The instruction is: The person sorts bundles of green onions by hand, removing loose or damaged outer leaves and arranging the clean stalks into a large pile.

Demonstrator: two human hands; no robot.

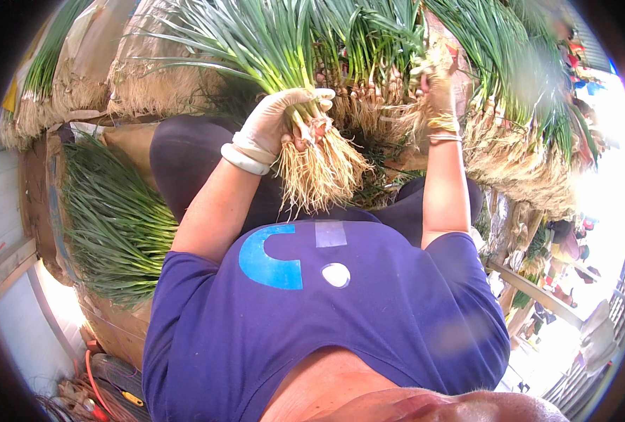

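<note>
My left hand, in a pale glove with a white band at the wrist, is closed round a bunch of green garlic. Its long leaves fan up and to the left; the bulbs and tangled pale roots hang below my fingers, over my lap. My right hand, also gloved, with yellow bands at the wrist, reaches forward to the plants laid out ahead of me. Its fingers look curled, but blur and glare hide what is between them. Close to its left side stands a row of more green garlic, bulbs and roots toward me.
Another pile of green garlic lies at my left, leaves toward me. Rooted bundles stretch along the right, and more roots hang at the far left. An orange cable runs near the lower left. A rail crosses at right.
</note>
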